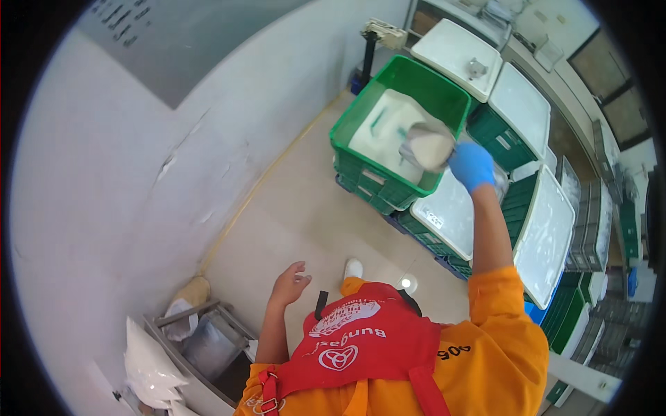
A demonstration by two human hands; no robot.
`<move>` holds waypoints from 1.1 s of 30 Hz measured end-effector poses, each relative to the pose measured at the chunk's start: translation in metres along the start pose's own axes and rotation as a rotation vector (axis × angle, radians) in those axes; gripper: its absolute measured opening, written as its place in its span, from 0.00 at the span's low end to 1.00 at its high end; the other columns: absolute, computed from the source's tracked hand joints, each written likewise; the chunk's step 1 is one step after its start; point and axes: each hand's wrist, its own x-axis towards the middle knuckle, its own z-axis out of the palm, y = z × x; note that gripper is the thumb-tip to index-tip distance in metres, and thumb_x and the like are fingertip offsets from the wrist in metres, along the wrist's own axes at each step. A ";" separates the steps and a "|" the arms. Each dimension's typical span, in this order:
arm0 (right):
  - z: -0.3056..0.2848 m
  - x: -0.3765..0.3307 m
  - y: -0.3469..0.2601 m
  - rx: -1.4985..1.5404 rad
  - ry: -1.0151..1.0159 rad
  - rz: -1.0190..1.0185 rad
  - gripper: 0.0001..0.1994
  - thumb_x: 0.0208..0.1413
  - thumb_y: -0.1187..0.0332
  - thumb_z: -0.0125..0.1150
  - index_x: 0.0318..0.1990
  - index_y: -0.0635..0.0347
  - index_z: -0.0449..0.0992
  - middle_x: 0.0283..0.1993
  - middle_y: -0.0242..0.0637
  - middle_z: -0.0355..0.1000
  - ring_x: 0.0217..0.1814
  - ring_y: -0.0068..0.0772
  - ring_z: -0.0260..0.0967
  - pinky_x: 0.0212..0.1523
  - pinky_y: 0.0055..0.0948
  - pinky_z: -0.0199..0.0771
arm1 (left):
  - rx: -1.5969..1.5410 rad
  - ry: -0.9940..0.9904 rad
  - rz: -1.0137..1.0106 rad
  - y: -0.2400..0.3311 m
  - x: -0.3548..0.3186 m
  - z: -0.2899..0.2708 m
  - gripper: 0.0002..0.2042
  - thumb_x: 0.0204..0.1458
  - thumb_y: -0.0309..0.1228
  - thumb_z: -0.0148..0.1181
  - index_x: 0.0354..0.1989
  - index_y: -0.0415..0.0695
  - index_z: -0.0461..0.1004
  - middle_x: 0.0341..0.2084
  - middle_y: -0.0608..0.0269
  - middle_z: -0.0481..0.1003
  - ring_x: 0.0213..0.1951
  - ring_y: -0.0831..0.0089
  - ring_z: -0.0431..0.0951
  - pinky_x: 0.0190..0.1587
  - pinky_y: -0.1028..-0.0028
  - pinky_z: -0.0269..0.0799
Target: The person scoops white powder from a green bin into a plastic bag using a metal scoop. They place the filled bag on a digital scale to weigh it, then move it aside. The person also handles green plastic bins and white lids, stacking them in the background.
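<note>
My right hand [472, 166], in a blue glove, is closed around the handle of a metal scoop [409, 149]. White powder [433, 150] fills the scoop's bowl, slightly blurred by motion. The scoop is over the right side of a green crate [380, 182], above more white powder [374, 132] heaped inside. My left hand [290, 284] is bare and hangs in front of my body at the left. Its fingers are apart and it holds nothing.
White-lidded green bins [444, 215] stand in rows right of the crate, and a small object [476, 68] sits on one lid. A scale-like post [371, 52] rises behind the crate. Lower left are a grey cart [187, 364] and white bags [149, 360] along the wall.
</note>
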 end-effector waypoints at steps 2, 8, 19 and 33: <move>0.006 0.053 -0.001 -0.052 -0.044 -0.032 0.11 0.51 0.65 0.56 0.35 0.58 0.81 0.38 0.49 0.77 0.41 0.50 0.76 0.39 0.44 0.76 | 0.022 -0.094 0.037 0.027 0.022 0.012 0.26 0.52 0.35 0.61 0.59 0.40 0.64 0.50 0.48 0.74 0.44 0.62 0.79 0.46 0.68 0.74; 0.042 0.119 0.066 -0.261 -0.155 -0.008 0.11 0.51 0.65 0.55 0.35 0.58 0.81 0.38 0.47 0.78 0.41 0.50 0.76 0.39 0.43 0.77 | -0.110 -0.210 0.032 0.050 0.075 -0.001 0.27 0.52 0.35 0.61 0.60 0.41 0.63 0.51 0.48 0.73 0.46 0.61 0.78 0.47 0.67 0.73; 0.197 -0.083 0.121 1.078 0.256 0.881 0.18 0.56 0.55 0.59 0.26 0.63 0.73 0.19 0.34 0.67 0.19 0.28 0.64 0.22 0.30 0.62 | 0.298 -0.236 0.097 0.083 0.254 -0.064 0.26 0.50 0.38 0.62 0.57 0.41 0.66 0.48 0.49 0.75 0.44 0.62 0.79 0.47 0.67 0.73; 0.261 -0.197 0.041 1.300 0.648 1.760 0.06 0.49 0.71 0.59 0.28 0.62 0.69 0.18 0.30 0.63 0.16 0.20 0.59 0.15 0.24 0.60 | 0.475 -0.524 0.582 0.348 0.458 0.019 0.28 0.48 0.32 0.62 0.59 0.39 0.64 0.49 0.50 0.72 0.40 0.64 0.78 0.45 0.67 0.73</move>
